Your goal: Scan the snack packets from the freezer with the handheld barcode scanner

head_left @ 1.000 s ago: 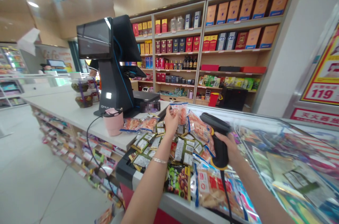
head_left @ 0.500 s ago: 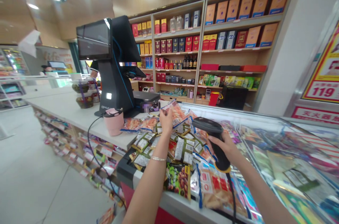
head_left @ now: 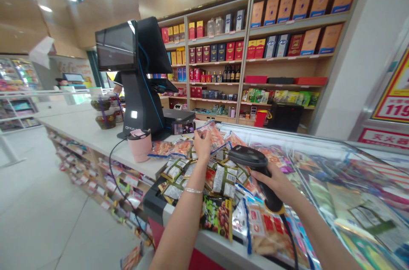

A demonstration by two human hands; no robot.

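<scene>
Our left hand (head_left: 203, 147) is raised over the left end of the freezer lid (head_left: 319, 150), its fingers (head_left: 207, 138) grasping a clear snack packet (head_left: 214, 134) with orange-red contents. The packet is held up and tilted, just above the heap of packets (head_left: 220, 176) and close to the far edge of the heap. A thin bracelet (head_left: 194, 191) sits on that wrist.

Our right hand (head_left: 277, 181) is to the right of it, fingers clenched around the handle of a black scanner (head_left: 247, 157). The scanner's head points left towards the held packet, near it but not touching. Its cable (head_left: 289, 236) runs down from the base of the handle towards the near edge of the lid.

The heap covers the near left corner of the lid and spills onto the white bench (head_left: 79, 129) beside it. It is made up of small green-and-silver sachets, a dark bag printed with nuts (head_left: 216, 216) hanging over the near edge, and larger red-lettered bags (head_left: 265, 231) under our right wrist.

On the bench, a pink cup (head_left: 139, 146) stands near the right end, just left of two more orange packets (head_left: 172, 149). Behind the cup rises a black till terminal (head_left: 134, 74) with its screen turned left. Shelves of boxed goods (head_left: 255, 44) fill the wall beyond the far edge.
</scene>
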